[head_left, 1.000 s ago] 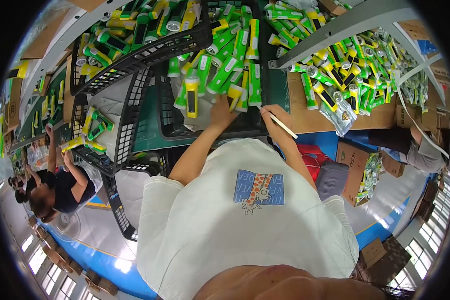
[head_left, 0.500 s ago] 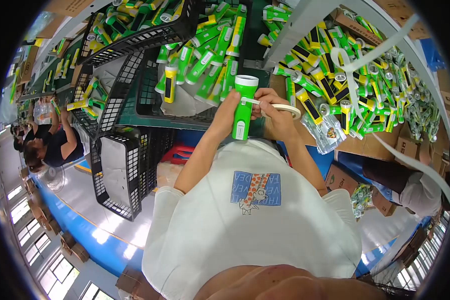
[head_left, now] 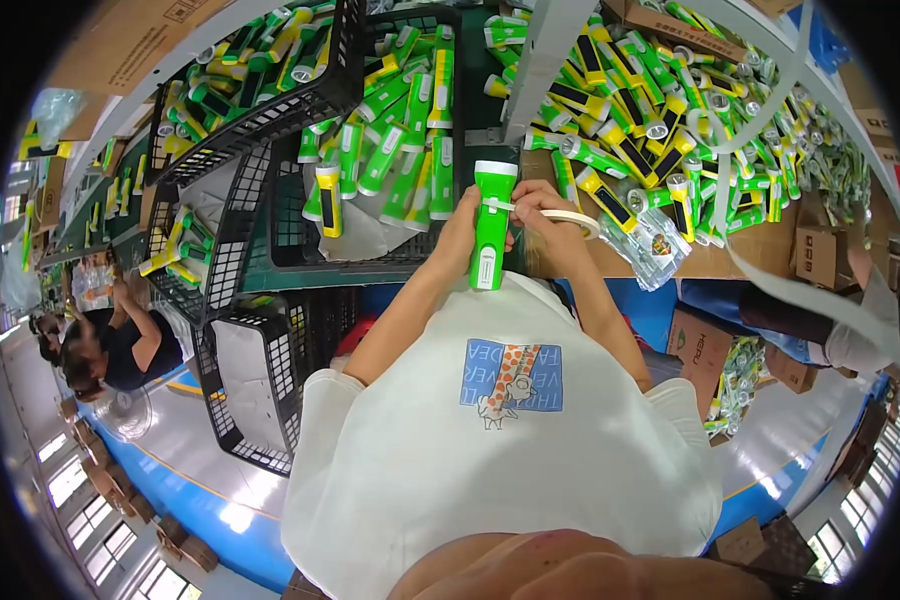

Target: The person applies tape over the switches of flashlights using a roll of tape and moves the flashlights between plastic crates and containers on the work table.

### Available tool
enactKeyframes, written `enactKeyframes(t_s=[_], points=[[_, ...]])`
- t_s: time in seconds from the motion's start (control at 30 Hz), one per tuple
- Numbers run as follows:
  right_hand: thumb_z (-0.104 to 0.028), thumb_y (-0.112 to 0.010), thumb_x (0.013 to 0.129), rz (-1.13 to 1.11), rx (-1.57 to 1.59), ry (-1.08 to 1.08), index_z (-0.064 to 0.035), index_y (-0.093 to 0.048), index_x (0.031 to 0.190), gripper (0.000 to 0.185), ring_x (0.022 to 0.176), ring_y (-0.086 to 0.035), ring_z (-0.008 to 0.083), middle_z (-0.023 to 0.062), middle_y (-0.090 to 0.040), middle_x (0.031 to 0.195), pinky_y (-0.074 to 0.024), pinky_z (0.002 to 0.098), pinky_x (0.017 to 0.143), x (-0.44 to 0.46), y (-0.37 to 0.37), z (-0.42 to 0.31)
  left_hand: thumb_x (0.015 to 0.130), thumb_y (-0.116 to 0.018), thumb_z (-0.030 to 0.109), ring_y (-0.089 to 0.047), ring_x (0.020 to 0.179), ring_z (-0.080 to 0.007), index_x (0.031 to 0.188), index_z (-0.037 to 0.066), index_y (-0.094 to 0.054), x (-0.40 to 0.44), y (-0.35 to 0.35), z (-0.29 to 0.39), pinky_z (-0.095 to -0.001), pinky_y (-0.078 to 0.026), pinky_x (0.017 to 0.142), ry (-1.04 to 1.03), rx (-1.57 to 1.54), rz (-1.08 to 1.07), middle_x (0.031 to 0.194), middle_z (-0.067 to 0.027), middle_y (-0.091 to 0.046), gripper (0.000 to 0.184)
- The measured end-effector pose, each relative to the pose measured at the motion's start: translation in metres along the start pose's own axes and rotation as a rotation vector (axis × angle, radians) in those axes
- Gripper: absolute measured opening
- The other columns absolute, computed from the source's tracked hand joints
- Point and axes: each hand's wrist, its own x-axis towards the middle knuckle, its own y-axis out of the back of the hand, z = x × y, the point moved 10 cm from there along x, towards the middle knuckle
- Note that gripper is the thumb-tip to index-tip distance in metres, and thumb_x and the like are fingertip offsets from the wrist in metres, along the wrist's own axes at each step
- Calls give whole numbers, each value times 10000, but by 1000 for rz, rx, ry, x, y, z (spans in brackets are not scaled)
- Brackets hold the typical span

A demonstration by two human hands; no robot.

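Note:
Upright in front of my chest is a green flashlight [head_left: 489, 235] with a white head. My left hand [head_left: 457, 235] is closed around its left side. On the right, my right hand [head_left: 550, 225] grips a roll of white tape [head_left: 582, 222], fingers closed. A short strip of tape runs from the roll to the flashlight's neck, just below the head. The fingers behind the flashlight are partly hidden.
A black crate [head_left: 365, 262] of green and yellow flashlights stands behind my left hand. Another black crate [head_left: 320, 95] is tilted at upper left. Loose flashlights [head_left: 660, 120] pile up at right, beside a clear plastic bag [head_left: 655, 248]. A metal post [head_left: 542, 70] rises between.
The camera view has swung slightly, shifting the bench and crates leftward. Both hands keep hold of the flashlight and tape roll; the strip between them stays at the neck.

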Motion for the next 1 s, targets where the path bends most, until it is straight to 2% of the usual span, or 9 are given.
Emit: enactKeyframes(t_s=[0.2, 0.43, 0.6, 0.73, 0.8, 0.83, 0.9, 0.93, 1.0], points=[[-100, -589, 865, 44, -96, 7, 20, -600, 859, 121, 796, -564, 136, 78, -529, 984, -469, 257, 725, 2, 12, 14, 978, -287, 363, -565, 586, -157, 984, 66, -404, -3, -5, 20, -295, -498, 543, -174, 156, 26, 808, -95, -571, 319], [-145, -617, 856, 34, 70, -244, -22, -598, 851, 124, 694, -575, 114, 35, -576, 752, -457, 235, 627, -3, 41, 37, 950, -423, 391, -564, 577, -162, 1012, 47, -487, 4, -21, 6, -299, -489, 506, -77, 106, -16, 821, -82, -576, 356], [-196, -616, 849, 427, 82, -203, -27, -621, 828, 171, 636, -532, 88, 13, -581, 698, -400, 221, 585, -52, 115, 35, 943, -443, 393, -571, 554, -165, 927, 20, -535, 41, -83, -59, -286, -491, 513, 234, -285, -134, 739, -93, -575, 384], [-189, -619, 832, 467, -202, -245, -24, -618, 817, 165, 624, -525, 87, 14, -585, 681, -384, 219, 575, -85, 179, -11, 873, -582, 406, -581, 538, -148, 891, 43, -540, 68, -140, -79, -283, -477, 475, 228, -134, -121, 641, -49, -553, 366], [-180, -621, 825, 606, -188, -215, -28, -613, 800, 155, 621, -528, 103, 36, -585, 702, -386, 225, 577, -101, 225, 0, 880, -540, 464, -573, 535, -158, 852, 59, -551, 87, -169, -79, -292, -460, 457, 204, -51, -187, 653, -57, -560, 407], [-176, -617, 826, 691, -247, -186, -31, -608, 782, 152, 617, -527, 108, 43, -579, 703, -387, 229, 575, -111, 250, -1, 902, -469, 502, -563, 508, -157, 870, 74, -549, 118, -160, -93, -319, -464, 466, 100, -15, -127, 657, -56, -579, 436], [-136, -582, 845, 1050, 89, -188, -43, -571, 795, 106, 645, -523, 119, 23, -549, 694, -422, 241, 582, -159, 326, -2, 915, -403, 525, -535, 492, -172, 872, 84, -544, 155, -112, -58, -326, -455, 455, 202, -355, 118, 610, -52, -549, 464], [-146, -604, 850, 933, -83, -55, -31, -601, 832, 116, 633, -541, 110, 22, -581, 725, -452, 246, 569, -163, 352, -11, 902, -461, 493, -557, 524, -174, 907, 82, -547, 182, -89, -38, -328, -472, 463, 52, -273, 105, 632, -47, -548, 419], [-169, -606, 858, 1000, -311, -181, -44, -606, 836, 127, 677, -552, 107, 28, -579, 752, -472, 252, 596, -144, 339, -18, 873, -559, 422, -582, 562, -177, 1016, 60, -518, 236, -106, -49, -323, -489, 467, 58, -17, 102, 772, -81, -571, 391]])
